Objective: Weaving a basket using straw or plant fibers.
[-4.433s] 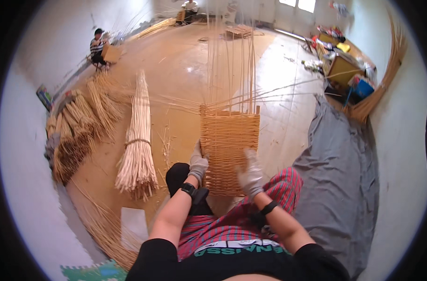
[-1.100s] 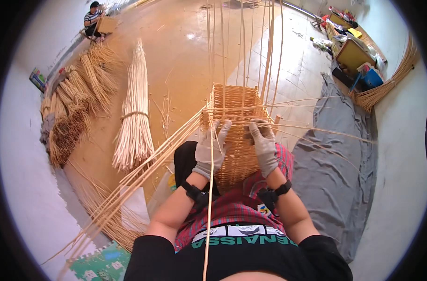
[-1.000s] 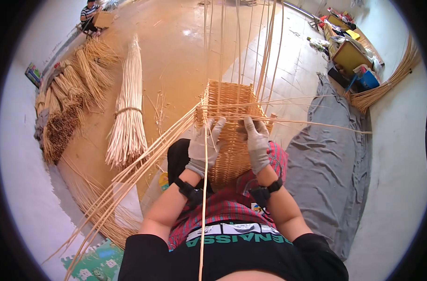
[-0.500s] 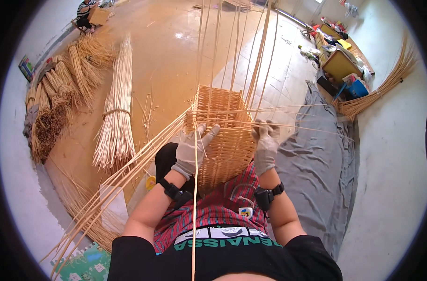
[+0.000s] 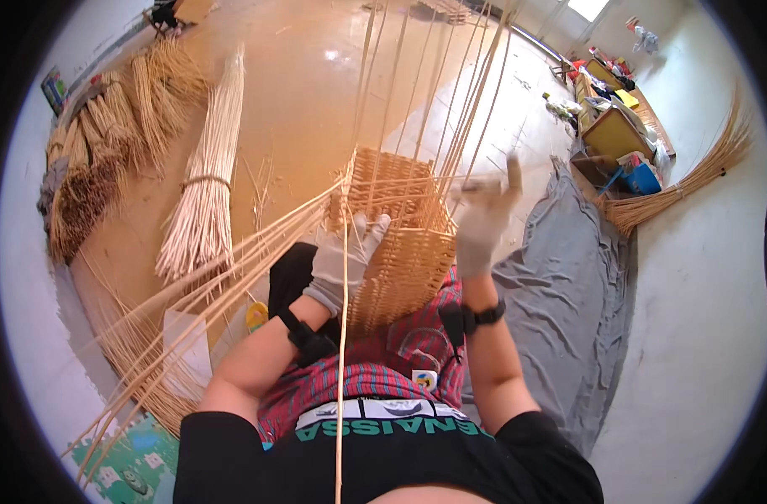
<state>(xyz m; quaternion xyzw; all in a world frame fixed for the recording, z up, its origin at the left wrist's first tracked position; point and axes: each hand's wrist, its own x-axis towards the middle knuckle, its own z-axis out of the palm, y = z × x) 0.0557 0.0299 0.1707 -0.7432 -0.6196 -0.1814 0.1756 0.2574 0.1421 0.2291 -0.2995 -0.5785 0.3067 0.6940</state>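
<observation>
A half-woven wicker basket [image 5: 400, 269] rests tilted on my lap, with tall upright stakes [image 5: 445, 109] rising from its far side. My left hand [image 5: 345, 256], in a pale work glove, grips the basket's left side, fingers against the weave. Long loose rods [image 5: 257, 239] fan out from that corner to the lower left, and one single rod [image 5: 341, 378] hangs down over my lap. My gloved right hand [image 5: 484, 220] is raised just off the basket's right edge. Its fingers are blurred but look apart, one pointing up; no rod shows clearly in it.
A tied bundle of peeled rods [image 5: 202, 185] lies on the floor to the left, beside several darker bundles [image 5: 106, 160]. Grey cloth [image 5: 560, 311] covers the floor at right. Behind it are a cluttered bench [image 5: 614, 126] and another rod bundle [image 5: 686, 181] against the wall.
My right hand has lifted and spread its fingers, with one now pointing up. The rods that stuck out past it to the right no longer show there. My left hand keeps its place.
</observation>
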